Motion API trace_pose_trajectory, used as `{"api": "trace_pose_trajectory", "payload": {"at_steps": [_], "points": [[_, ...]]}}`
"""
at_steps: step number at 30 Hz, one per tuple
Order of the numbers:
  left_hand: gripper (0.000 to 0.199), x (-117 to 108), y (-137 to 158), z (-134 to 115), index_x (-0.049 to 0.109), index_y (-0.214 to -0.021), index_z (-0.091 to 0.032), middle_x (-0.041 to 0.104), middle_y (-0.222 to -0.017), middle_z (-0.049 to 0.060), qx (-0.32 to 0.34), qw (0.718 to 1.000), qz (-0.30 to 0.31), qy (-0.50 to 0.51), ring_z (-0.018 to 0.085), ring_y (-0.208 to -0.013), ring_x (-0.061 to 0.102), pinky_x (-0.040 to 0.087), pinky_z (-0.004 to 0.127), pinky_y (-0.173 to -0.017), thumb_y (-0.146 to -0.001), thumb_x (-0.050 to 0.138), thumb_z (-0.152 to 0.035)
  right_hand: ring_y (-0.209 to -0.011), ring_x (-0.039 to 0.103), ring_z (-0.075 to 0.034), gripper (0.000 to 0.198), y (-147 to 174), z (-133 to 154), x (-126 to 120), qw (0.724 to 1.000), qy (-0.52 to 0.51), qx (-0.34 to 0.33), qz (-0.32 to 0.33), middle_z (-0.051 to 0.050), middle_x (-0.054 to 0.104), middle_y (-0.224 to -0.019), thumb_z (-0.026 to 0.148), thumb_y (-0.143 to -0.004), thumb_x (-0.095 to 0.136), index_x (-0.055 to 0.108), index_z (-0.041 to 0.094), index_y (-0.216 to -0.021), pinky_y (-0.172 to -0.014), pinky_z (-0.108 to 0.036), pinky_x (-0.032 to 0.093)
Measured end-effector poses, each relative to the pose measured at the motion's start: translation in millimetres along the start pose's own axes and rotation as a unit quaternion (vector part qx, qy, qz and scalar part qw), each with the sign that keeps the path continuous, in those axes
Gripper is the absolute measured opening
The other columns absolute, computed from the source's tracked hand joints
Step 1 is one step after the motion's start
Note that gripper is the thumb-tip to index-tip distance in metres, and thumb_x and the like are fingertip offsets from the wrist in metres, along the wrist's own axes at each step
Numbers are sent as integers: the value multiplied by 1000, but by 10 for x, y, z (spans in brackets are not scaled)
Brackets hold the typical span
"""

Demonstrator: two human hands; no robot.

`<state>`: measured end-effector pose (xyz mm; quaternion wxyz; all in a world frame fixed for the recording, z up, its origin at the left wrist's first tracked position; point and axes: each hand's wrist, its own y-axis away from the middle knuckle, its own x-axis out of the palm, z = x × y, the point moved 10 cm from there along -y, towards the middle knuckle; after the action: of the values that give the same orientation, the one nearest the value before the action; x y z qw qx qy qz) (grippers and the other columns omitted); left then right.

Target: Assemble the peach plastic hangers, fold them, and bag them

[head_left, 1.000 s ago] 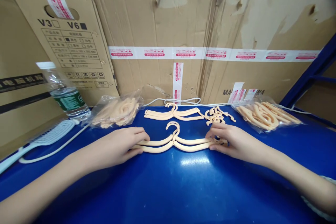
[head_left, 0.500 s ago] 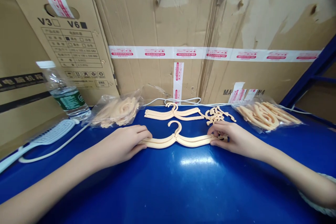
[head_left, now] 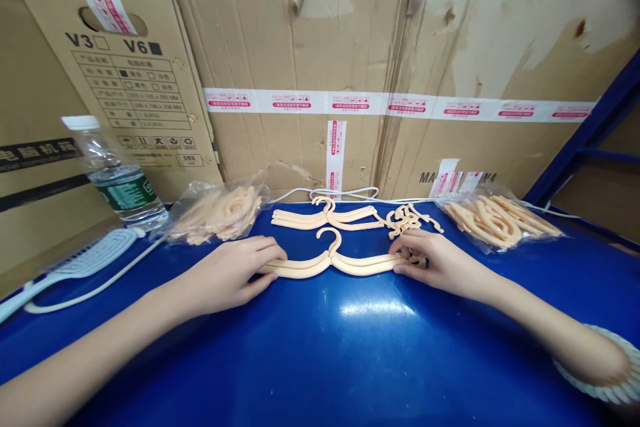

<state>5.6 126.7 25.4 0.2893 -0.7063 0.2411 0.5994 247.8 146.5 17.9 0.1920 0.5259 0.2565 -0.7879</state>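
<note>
A cream plastic clothes hanger (head_left: 361, 264) lies low over the blue tabletop, its hook pointing away from me. My left hand (head_left: 247, 267) is closed on the hanger's left end, thumb in front and fingers behind. At the opposite end, my right hand (head_left: 430, 260) pinches the tip, hiding part of it. Just behind are more stacked cream hangers (head_left: 300, 219), their hooks together. A tangle of small curved cream pieces (head_left: 406, 217) sits right behind my right hand.
Clear bags of cream hanger parts lie on both sides, a left bag (head_left: 220, 213) and a right bag (head_left: 493, 220). At left stand a water bottle (head_left: 125, 190) and a pale blue hairbrush (head_left: 95, 253). Cardboard (head_left: 280, 33) walls the back, with a white cable (head_left: 350, 192) along its foot.
The whole view has shifted slightly, so things sit a little further left. Both hands keep their hold on the hanger, which has hardly moved against the table.
</note>
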Motion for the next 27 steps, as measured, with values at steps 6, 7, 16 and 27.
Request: {"api": "trace_pose_trajectory", "payload": {"at_steps": [6,7,16,27], "points": [[22,-8,7,-27,60,-105,-21,63,-100,6,12,1000,-1,-5,21,-89,61,48,31,-78,-91,43,-21,-77,55,-18,18,-1,8,15,1000,5,-2,6,-5,58,-84,35,-89,55,62,19,-95,-69,-31,44],[22,-13,8,-31,60,-105,-21,63,-99,6,13,1000,-4,-5,21,-89,61,48,31,-78,-91,44,-21,-77,55,-18,18,-1,11,15,1000,6,-2,6,-5,58,-83,35,-90,54,62,19,-95,-69,-31,44],[21,-13,13,-42,58,-107,-22,62,-98,6,14,1000,-4,-6,21,-89,61,48,30,-79,-90,44,-20,-76,56,-18,18,-5,20,12,1000,7,-8,1,-5,59,-83,35,-89,54,63,20,-94,-68,-31,45],[11,-113,-1,186,50,-93,-20,61,-90,3,-58,993,-90,44,19,-79,60,46,30,-69,-88,52,-30,-74,57,-19,41,25,-109,-276,982,-138,57,-117,-5,61,-84,47,-83,62,60,20,-114,-69,-34,47]]}}
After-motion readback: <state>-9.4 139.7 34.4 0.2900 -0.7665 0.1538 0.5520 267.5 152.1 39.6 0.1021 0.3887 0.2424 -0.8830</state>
